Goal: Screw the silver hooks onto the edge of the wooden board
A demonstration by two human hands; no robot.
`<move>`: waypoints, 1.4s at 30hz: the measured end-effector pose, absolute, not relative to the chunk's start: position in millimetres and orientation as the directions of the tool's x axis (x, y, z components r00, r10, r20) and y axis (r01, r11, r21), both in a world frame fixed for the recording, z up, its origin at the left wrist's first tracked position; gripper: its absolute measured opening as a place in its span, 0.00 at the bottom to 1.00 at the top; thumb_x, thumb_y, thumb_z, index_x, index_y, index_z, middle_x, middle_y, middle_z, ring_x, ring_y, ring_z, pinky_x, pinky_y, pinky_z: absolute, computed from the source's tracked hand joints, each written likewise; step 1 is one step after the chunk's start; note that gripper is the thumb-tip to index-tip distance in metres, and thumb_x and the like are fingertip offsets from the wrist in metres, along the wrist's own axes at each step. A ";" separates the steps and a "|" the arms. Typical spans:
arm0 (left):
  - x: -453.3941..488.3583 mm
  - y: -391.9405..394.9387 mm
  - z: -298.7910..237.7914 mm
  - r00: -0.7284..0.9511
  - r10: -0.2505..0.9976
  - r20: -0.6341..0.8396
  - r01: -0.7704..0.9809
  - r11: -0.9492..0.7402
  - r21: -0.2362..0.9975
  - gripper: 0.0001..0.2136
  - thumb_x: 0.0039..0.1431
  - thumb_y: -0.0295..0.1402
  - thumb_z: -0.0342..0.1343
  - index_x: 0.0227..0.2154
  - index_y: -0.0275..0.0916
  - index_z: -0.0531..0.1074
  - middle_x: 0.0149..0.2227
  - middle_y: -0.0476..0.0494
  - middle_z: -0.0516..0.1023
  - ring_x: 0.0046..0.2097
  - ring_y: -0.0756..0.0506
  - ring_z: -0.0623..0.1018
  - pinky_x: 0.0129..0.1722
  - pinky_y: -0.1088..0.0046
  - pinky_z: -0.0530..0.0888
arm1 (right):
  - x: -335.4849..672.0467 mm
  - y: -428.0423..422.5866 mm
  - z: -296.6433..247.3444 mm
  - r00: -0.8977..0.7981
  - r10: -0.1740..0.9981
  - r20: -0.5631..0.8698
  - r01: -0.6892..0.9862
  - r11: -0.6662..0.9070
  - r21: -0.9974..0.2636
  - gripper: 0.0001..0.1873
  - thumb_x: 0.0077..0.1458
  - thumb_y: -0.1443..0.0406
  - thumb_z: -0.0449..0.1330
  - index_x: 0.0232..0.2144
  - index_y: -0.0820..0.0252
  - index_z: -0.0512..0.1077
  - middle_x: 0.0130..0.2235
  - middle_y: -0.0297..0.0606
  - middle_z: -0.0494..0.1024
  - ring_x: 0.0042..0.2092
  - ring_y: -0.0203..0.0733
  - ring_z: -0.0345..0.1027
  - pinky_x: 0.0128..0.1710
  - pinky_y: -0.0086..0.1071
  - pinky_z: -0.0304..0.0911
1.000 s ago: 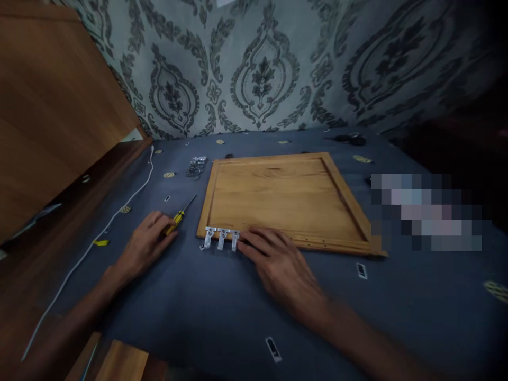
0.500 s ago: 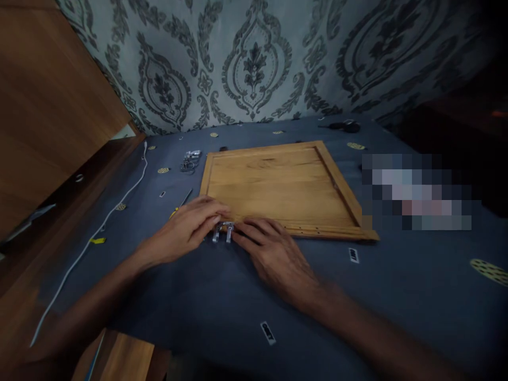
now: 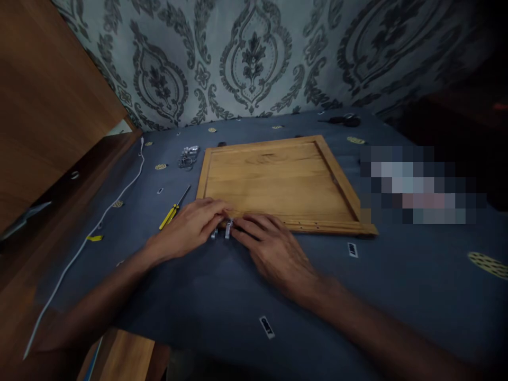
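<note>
A framed wooden panel (image 3: 273, 180) lies flat on the dark blue patterned cloth, small dark holes along its near edge. At that edge, near the left corner, sits a shiny metal fitting (image 3: 228, 228) with two prongs pointing toward me. My left hand (image 3: 190, 225) has thumb and fingers pinched together at the fitting's left side, its fingertips partly hiding it. My right hand (image 3: 273, 248) rests over the panel's near edge, fingers stretched out and fingertips close beside the fitting. Left of the panel, just past my left hand, lies a yellow-handled screwdriver (image 3: 170, 216).
Loose shiny metal pieces (image 3: 188, 157) lie beyond the screwdriver. A white cable (image 3: 107, 209) runs along the left side, beside a wooden cabinet (image 3: 59, 74). A dark-handled object (image 3: 345, 121) lies at the back right. Patterned fabric (image 3: 254, 58) hangs behind; a pixelated patch covers the right.
The view has shifted slightly. My left fingers have closed further over the metal fitting, covering more of its top. More of the yellow handle shows. My right hand stays almost where it was.
</note>
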State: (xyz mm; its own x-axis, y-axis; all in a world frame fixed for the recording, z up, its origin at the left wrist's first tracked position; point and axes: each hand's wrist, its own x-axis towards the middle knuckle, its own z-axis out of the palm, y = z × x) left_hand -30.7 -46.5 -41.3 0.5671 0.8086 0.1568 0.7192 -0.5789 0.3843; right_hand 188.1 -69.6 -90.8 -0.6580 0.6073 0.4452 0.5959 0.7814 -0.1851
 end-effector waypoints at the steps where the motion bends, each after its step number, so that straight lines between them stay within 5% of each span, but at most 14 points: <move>1: -31.0 -46.0 -42.7 0.561 0.814 0.153 0.721 -0.571 0.393 0.11 0.70 0.32 0.46 0.49 0.40 0.71 0.47 0.43 0.79 0.48 0.44 0.78 0.50 0.66 0.74 | 188.2 -69.6 -90.8 -0.658 0.608 0.445 0.595 0.781 -0.188 0.22 0.57 0.77 0.55 0.50 0.58 0.76 0.52 0.41 0.80 0.54 0.50 0.69 0.54 0.46 0.65; 10: -29.3 -46.6 -46.3 0.521 0.840 0.151 0.729 -0.530 0.433 0.12 0.69 0.34 0.46 0.48 0.42 0.73 0.43 0.46 0.82 0.45 0.44 0.81 0.48 0.67 0.76 | 188.1 -72.6 -86.9 -0.652 0.641 0.406 0.618 0.759 -0.207 0.19 0.60 0.75 0.57 0.52 0.58 0.75 0.54 0.40 0.79 0.55 0.49 0.67 0.56 0.46 0.63; 18: -34.6 -43.4 -63.6 0.513 0.808 0.290 0.707 -0.589 0.391 0.15 0.70 0.42 0.46 0.47 0.44 0.75 0.44 0.46 0.83 0.43 0.43 0.82 0.45 0.66 0.78 | 189.5 -74.1 -83.2 -0.674 0.663 0.326 0.623 0.747 -0.232 0.19 0.62 0.73 0.57 0.53 0.56 0.73 0.56 0.38 0.78 0.58 0.45 0.64 0.58 0.44 0.60; 30: -32.6 -44.5 -69.6 0.522 0.753 0.401 0.691 -0.649 0.318 0.15 0.70 0.40 0.45 0.47 0.43 0.75 0.42 0.44 0.83 0.43 0.43 0.83 0.45 0.66 0.80 | 190.7 -69.8 -93.2 -0.620 0.672 0.406 0.614 0.737 -0.282 0.19 0.59 0.73 0.57 0.51 0.57 0.75 0.52 0.37 0.81 0.58 0.43 0.66 0.59 0.41 0.61; 42: -29.9 -49.0 -61.3 0.552 0.762 0.338 0.697 -0.645 0.315 0.14 0.71 0.36 0.43 0.47 0.43 0.73 0.44 0.43 0.82 0.45 0.42 0.82 0.45 0.66 0.78 | 193.0 -70.5 -88.2 -0.441 0.714 0.544 0.603 0.684 -0.410 0.16 0.59 0.74 0.54 0.44 0.59 0.77 0.35 0.40 0.78 0.41 0.47 0.67 0.44 0.40 0.66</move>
State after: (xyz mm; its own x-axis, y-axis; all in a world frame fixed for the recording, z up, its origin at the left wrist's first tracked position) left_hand -29.9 -49.0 -61.3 0.5524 0.7621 0.3378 0.6966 -0.6446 0.3151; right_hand 193.0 -70.5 -88.2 -0.4406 0.7141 0.5440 0.6027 0.6844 -0.4102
